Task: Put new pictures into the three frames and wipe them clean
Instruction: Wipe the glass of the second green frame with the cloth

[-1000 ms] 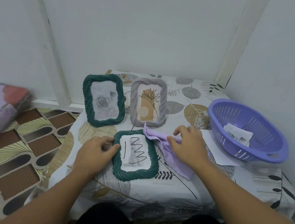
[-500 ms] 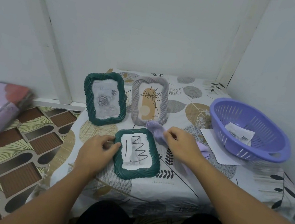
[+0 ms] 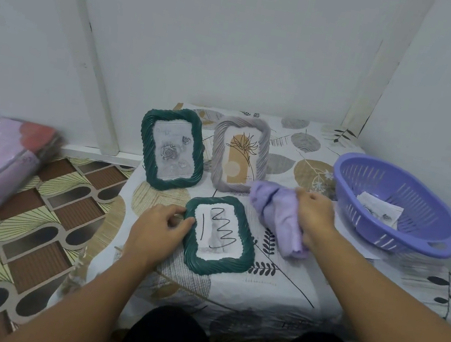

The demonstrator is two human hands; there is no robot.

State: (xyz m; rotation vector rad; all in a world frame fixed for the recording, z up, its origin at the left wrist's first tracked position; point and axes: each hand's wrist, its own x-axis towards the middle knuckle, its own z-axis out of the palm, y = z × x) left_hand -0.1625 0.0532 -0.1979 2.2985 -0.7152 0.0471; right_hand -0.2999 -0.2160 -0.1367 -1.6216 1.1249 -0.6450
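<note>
Flat green frame [image 3: 219,235], scribbled glass

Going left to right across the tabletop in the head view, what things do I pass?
Standing green frame → lying green frame → grey frame → purple cloth → purple basket.

1. My left hand [image 3: 158,227] lay palm down, fingers curled, fingertips pinching the left rim of the flat green frame [image 3: 219,235].
2. My right hand [image 3: 315,217] was closed around the bunched lilac cloth [image 3: 277,213], held just right of that frame.
3. Both forearms reached forward, bare.
</note>
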